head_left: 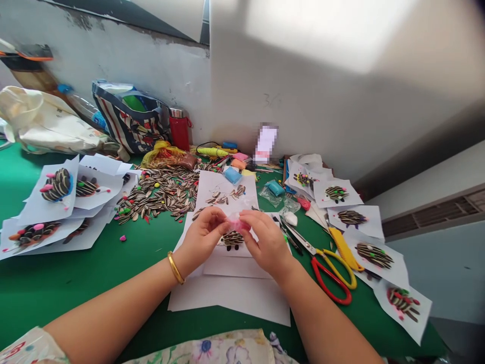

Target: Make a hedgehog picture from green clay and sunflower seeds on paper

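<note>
Between the fingertips of both hands is a small pink clay packet in thin see-through wrapping. My left hand, with a gold bangle at the wrist, pinches one side of it. The other side is pinched by my right hand. Just below, on white paper, lies a hedgehog figure made of striped sunflower seeds with dark feet; my fingers partly cover it. Further white sheets lie under my wrists. Another sheet behind my hands carries loose seeds.
Loose sunflower seeds are heaped at back left. Finished seed pictures lie in a left pile and a right row. Scissors and a yellow cutter lie by my right forearm. Blue clay packets, a red flask and a bag stand behind.
</note>
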Demonstrator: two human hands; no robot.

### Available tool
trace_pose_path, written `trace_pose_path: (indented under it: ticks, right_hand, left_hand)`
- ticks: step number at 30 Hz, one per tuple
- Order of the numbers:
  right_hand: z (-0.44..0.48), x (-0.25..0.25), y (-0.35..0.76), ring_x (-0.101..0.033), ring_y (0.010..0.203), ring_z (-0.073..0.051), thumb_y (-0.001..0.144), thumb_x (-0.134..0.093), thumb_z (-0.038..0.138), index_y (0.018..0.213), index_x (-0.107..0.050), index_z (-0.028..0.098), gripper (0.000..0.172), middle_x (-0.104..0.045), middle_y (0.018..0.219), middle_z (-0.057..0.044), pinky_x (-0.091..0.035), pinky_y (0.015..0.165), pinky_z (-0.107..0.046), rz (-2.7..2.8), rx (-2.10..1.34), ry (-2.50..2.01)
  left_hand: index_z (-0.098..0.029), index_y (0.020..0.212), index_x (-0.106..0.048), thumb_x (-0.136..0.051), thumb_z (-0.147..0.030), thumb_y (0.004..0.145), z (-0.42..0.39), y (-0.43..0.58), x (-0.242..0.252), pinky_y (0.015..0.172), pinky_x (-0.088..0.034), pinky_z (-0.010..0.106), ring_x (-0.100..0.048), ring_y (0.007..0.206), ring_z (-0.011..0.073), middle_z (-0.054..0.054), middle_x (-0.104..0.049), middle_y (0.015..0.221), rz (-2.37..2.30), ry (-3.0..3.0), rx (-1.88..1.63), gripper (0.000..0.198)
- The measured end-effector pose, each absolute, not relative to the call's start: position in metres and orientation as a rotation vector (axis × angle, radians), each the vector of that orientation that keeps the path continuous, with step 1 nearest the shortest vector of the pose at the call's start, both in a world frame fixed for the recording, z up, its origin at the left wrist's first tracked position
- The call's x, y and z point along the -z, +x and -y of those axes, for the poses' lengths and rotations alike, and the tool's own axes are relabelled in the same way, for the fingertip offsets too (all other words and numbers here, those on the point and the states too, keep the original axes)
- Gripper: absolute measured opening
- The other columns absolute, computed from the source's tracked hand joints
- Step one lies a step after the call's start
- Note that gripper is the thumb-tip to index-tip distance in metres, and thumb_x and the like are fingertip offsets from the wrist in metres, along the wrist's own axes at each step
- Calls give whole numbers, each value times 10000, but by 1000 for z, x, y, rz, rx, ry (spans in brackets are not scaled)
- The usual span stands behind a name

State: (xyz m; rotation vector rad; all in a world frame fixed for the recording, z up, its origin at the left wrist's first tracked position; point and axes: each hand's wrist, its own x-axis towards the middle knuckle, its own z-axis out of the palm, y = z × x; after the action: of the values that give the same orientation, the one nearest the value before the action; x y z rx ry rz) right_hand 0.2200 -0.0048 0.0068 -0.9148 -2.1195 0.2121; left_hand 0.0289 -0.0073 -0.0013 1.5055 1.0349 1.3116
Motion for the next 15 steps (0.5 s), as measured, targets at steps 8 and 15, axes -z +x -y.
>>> trace_pose_path:
  ticks: [8,15]
  right_hand:
    - [5,-5,215,-584,1051,-257,928,-535,215,1199,-576,165,278,-659,1128,-130,-512,904,-429,2210,-145,-982]
    - [7,-11,214,-580,916,-218,923,-487,143,988,-636,190,169,-676,984,-85,-481,810,-370,2265,-112,-979]
  left_hand:
    - [-195,941,-665,-633,-270,869,9,28,6,713,-522,272,-618,784,144,24,-667,873,-1081,1649,-1226,108]
    - [-216,943,-680,-618,-364,880,11,24,1,683,-488,260,-612,756,144,2,-684,839,-1298,1921,-1000,172]
